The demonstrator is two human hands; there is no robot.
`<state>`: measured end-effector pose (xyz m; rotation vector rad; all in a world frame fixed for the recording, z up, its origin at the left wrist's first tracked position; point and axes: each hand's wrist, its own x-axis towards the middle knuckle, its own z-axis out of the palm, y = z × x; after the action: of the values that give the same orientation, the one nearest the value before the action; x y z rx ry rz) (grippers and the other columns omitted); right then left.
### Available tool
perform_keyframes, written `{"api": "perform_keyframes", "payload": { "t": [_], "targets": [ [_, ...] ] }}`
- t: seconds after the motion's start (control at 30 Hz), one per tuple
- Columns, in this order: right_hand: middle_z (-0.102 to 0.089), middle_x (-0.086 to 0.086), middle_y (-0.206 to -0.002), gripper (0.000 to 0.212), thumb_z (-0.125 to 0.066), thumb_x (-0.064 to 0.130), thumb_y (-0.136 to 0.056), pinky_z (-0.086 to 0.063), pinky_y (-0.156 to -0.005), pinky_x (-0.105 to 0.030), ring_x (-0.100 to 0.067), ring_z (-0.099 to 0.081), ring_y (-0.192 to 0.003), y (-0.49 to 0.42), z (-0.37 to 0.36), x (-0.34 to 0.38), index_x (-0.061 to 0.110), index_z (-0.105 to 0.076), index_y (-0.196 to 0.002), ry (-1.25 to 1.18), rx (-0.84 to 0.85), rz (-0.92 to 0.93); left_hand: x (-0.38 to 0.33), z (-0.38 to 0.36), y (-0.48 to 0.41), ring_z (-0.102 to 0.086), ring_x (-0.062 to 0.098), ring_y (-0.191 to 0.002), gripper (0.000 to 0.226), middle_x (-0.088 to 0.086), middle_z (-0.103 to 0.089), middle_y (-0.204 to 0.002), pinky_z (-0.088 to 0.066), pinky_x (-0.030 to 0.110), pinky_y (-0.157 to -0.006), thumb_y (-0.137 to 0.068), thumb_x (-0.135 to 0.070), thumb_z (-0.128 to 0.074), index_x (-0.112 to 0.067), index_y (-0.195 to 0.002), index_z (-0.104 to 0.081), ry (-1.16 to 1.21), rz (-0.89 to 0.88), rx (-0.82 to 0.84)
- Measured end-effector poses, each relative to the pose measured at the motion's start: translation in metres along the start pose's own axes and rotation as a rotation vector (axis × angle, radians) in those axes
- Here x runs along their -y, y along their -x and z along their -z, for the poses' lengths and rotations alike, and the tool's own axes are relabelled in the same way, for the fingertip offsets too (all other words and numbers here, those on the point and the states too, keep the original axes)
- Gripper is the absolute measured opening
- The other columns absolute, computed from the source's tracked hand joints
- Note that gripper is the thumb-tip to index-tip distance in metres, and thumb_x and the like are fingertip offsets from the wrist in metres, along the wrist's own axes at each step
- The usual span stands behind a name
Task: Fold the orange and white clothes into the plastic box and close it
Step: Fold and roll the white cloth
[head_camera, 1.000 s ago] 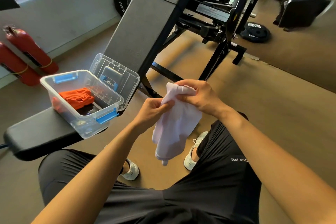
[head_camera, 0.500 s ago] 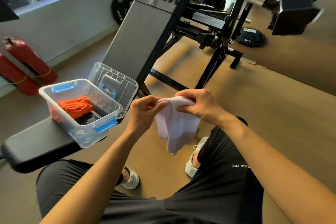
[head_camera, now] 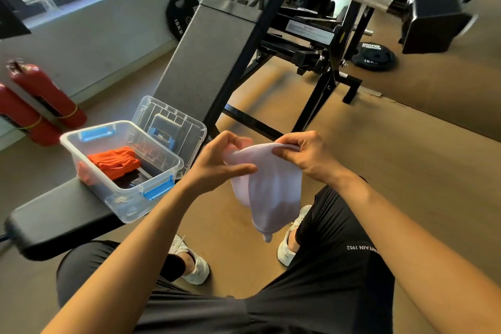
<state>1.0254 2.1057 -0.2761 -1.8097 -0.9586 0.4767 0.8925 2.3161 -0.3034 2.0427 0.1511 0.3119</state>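
Observation:
A white cloth (head_camera: 271, 195) hangs in the air between my knees. My right hand (head_camera: 303, 153) pinches its top edge on the right. My left hand (head_camera: 219, 163) holds the top edge on the left, with fingers spread across the fabric. To the left, a clear plastic box (head_camera: 162, 187) with blue latches stands open on a black bench pad (head_camera: 54, 219). A folded orange cloth (head_camera: 113, 161) lies inside it. The clear lid (head_camera: 173, 122) leans upright behind the box.
A grey inclined bench back marked FLEX (head_camera: 206, 62) and a black machine frame (head_camera: 320, 81) rise ahead. Two red fire extinguishers (head_camera: 35, 106) lie by the left wall. Weight plates (head_camera: 374, 57) rest on the brown floor. My shoes are below the cloth.
The white cloth's top edge has been drawn wider between my hands, and it hangs lower than half a second ago. My left hand's fingers have spread over the fabric.

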Motion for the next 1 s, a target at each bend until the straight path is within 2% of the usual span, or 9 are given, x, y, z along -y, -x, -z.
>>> {"api": "perform_keyframes", "payload": {
  "t": [0.07, 0.13, 0.27, 0.37, 0.47, 0.53, 0.7, 0.9, 1.0],
  "targets": [
    [-0.071, 0.009, -0.086, 0.010, -0.071, 0.017, -0.092, -0.050, -0.067, -0.011, 0.003, -0.066, -0.082, 0.000, 0.000, 0.002, 0.014, -0.075, -0.101, 0.015, 0.008, 0.010, 0.001, -0.003, -0.002, -0.067, 0.006, -0.096, 0.050, -0.007, -0.064, -0.110, -0.060, 0.021, -0.073, -0.078, -0.038, -0.081, -0.020, -0.119, -0.059, -0.107, -0.066, 0.041],
    [-0.070, 0.008, -0.087, 0.013, -0.071, 0.020, -0.092, -0.050, -0.066, -0.011, 0.003, -0.065, -0.083, -0.001, 0.003, 0.002, 0.013, -0.075, -0.102, 0.073, -0.015, 0.024, 0.004, -0.003, -0.005, -0.070, 0.009, -0.088, 0.036, -0.004, -0.070, -0.102, -0.061, 0.025, -0.071, -0.085, -0.039, -0.073, -0.018, -0.114, -0.066, -0.158, -0.141, -0.003],
    [-0.071, 0.004, -0.093, 0.022, -0.072, 0.025, -0.091, -0.055, -0.065, -0.015, -0.004, -0.067, -0.088, 0.000, 0.011, -0.001, 0.017, -0.072, -0.111, 0.177, -0.053, 0.035, 0.009, 0.006, -0.006, -0.072, 0.012, -0.076, 0.020, -0.001, -0.073, -0.086, -0.058, 0.026, -0.063, -0.088, -0.030, -0.070, -0.013, -0.097, -0.074, -0.004, 0.002, -0.079],
    [-0.070, 0.002, -0.102, 0.032, -0.067, 0.021, -0.095, -0.059, -0.071, -0.019, -0.009, -0.068, -0.093, 0.002, 0.010, 0.004, 0.025, -0.063, -0.126, 0.248, 0.060, 0.068, 0.012, 0.007, -0.009, -0.074, 0.015, -0.078, 0.023, 0.004, -0.074, -0.090, -0.058, 0.023, -0.066, -0.089, -0.028, -0.070, -0.009, -0.100, -0.076, 0.101, 0.120, -0.123],
    [-0.064, 0.008, -0.118, 0.045, -0.062, 0.007, -0.096, -0.050, -0.089, -0.012, -0.004, -0.060, -0.106, 0.005, 0.004, 0.010, 0.028, -0.061, -0.136, 0.360, 0.206, 0.155, 0.014, 0.008, -0.016, -0.073, 0.017, -0.079, 0.020, 0.008, -0.074, -0.092, -0.059, 0.028, -0.067, -0.090, -0.026, -0.072, -0.010, -0.100, -0.077, 0.091, 0.153, -0.175],
    [-0.056, 0.008, -0.112, 0.040, -0.059, 0.008, -0.098, -0.047, -0.085, -0.011, -0.005, -0.054, -0.102, 0.005, 0.003, 0.010, 0.027, -0.063, -0.134, 0.441, 0.276, 0.158, 0.012, 0.008, -0.018, -0.074, 0.022, -0.084, 0.020, 0.010, -0.074, -0.096, -0.063, 0.033, -0.072, -0.090, -0.027, -0.072, -0.011, -0.100, -0.077, 0.078, 0.179, -0.184],
    [-0.055, 0.001, -0.115, 0.039, -0.058, 0.010, -0.099, -0.053, -0.096, -0.033, -0.014, -0.055, -0.106, -0.001, 0.006, 0.004, 0.025, -0.062, -0.135, 0.572, 0.212, 0.005, 0.006, 0.007, -0.014, -0.075, 0.023, -0.085, 0.024, 0.010, -0.074, -0.096, -0.064, 0.034, -0.072, -0.089, -0.027, -0.072, -0.009, -0.103, -0.077, 0.043, 0.157, -0.156],
    [-0.061, -0.005, -0.124, 0.042, -0.060, 0.006, -0.096, -0.051, -0.101, -0.032, -0.019, -0.058, -0.116, -0.004, -0.006, 0.009, 0.019, -0.061, -0.135, 0.322, 0.060, -0.103, -0.006, -0.008, 0.002, -0.074, 0.020, -0.078, 0.023, 0.007, -0.075, -0.090, -0.065, 0.037, -0.068, -0.083, -0.024, -0.079, -0.008, -0.099, -0.076, 0.074, 0.082, -0.178],
    [-0.062, -0.004, -0.127, 0.045, -0.062, 0.007, -0.096, -0.060, -0.086, -0.031, -0.019, -0.062, -0.114, -0.004, -0.014, 0.016, 0.018, -0.057, -0.139, -0.023, 0.032, -0.197, -0.008, -0.020, 0.007, -0.073, 0.027, -0.079, 0.026, 0.011, -0.073, -0.089, -0.064, 0.046, -0.068, -0.082, -0.023, -0.081, -0.004, -0.098, -0.074, 0.116, 0.062, -0.212]
  ]
}}
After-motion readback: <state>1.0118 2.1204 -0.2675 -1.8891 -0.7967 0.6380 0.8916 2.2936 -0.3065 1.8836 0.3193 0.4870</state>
